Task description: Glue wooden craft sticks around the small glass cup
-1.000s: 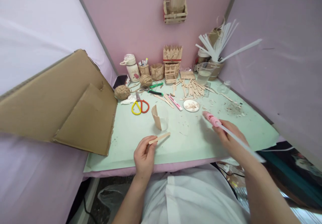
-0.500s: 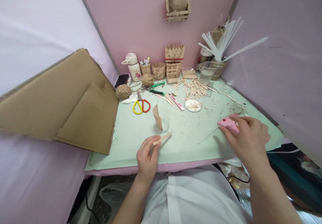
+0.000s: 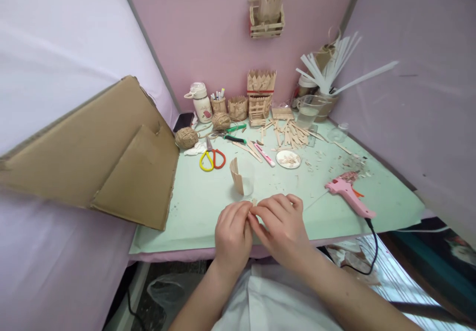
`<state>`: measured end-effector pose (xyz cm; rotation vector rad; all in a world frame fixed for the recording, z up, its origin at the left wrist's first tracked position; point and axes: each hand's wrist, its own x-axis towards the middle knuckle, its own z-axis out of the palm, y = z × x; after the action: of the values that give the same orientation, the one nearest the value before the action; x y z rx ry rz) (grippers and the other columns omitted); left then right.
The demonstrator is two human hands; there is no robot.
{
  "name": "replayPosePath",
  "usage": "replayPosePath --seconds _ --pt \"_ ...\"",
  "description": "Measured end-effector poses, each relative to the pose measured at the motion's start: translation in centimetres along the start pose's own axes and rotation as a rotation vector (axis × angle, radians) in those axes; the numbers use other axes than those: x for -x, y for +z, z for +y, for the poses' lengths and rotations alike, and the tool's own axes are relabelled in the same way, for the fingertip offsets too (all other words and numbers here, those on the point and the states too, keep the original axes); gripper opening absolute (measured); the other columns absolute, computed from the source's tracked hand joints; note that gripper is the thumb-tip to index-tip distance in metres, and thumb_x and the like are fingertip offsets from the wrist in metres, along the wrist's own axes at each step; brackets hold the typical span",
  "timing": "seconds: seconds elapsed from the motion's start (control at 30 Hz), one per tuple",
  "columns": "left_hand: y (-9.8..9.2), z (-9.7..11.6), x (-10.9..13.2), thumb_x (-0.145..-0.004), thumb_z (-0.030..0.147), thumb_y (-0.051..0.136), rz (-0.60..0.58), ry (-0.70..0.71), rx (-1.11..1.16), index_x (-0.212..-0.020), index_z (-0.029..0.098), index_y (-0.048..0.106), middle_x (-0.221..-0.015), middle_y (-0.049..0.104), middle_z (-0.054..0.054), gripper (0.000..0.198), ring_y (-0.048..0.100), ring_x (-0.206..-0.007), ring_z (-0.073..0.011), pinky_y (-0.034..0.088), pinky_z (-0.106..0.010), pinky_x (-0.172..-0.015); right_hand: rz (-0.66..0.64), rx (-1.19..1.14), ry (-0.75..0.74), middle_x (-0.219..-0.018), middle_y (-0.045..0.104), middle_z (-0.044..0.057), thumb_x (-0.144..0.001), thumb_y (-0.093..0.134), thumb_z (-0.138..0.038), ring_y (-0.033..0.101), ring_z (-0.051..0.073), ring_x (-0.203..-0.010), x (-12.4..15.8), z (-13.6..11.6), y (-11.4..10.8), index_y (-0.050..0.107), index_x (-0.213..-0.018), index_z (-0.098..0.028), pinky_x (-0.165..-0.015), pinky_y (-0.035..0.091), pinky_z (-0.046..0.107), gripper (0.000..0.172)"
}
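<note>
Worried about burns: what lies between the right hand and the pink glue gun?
In the head view, a thin pale rod, probably a glue stick, runs from the pink glue gun toward the right hand, over pale green tabletop.

Two hands [image 3: 233, 234] [image 3: 282, 229] are pinching one wooden stick [image 3: 255, 202]. Two twine balls [image 3: 186, 138] [image 3: 221, 121] and one bottle [image 3: 203, 106] are sitting far left, one pair of scissors [image 3: 212, 152] lying nearer. One pink cutter [image 3: 265, 155] and one white dish [image 3: 288, 159] are occupying the middle; one glue gun [image 3: 345, 190] is resting right. Heaped loose sticks [image 3: 292, 133] are defying my count.
</note>
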<state>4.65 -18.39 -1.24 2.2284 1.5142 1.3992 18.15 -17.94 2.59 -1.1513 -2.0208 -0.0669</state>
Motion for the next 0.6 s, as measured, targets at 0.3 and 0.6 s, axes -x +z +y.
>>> replayPosePath --seconds 0.3,0.6 --pt "-4.5 -5.1 -7.3 -0.070 0.036 0.079 -0.271 -0.125 0.109 -0.145 0.024 0.036 -0.144 0.048 -0.016 0.087 0.053 -0.128 -0.0305 0.047 -0.046 -0.102 0.056 -0.068 0.005 -0.086 0.068 0.003 -0.094 0.056 -0.021 0.057 0.019 -0.085 -2.2 3.3 -2.5 0.062 -0.091 -0.023 -0.081 0.035 0.037 0.008" --pt "-1.0 -10.5 -11.9 -0.056 0.029 0.086 -0.755 -0.053 0.351 -0.145 0.022 0.035 -0.150 0.042 -0.017 0.103 0.043 -0.139 -0.0300 0.040 -0.045 -0.111 -0.008 -0.185 -0.029 -0.085 0.067 0.003 -0.096 0.054 -0.023 0.057 0.019 -0.087 -4.3 4.5 -0.7 0.063 -0.087 -0.022 -0.082 0.036 0.037 0.012"
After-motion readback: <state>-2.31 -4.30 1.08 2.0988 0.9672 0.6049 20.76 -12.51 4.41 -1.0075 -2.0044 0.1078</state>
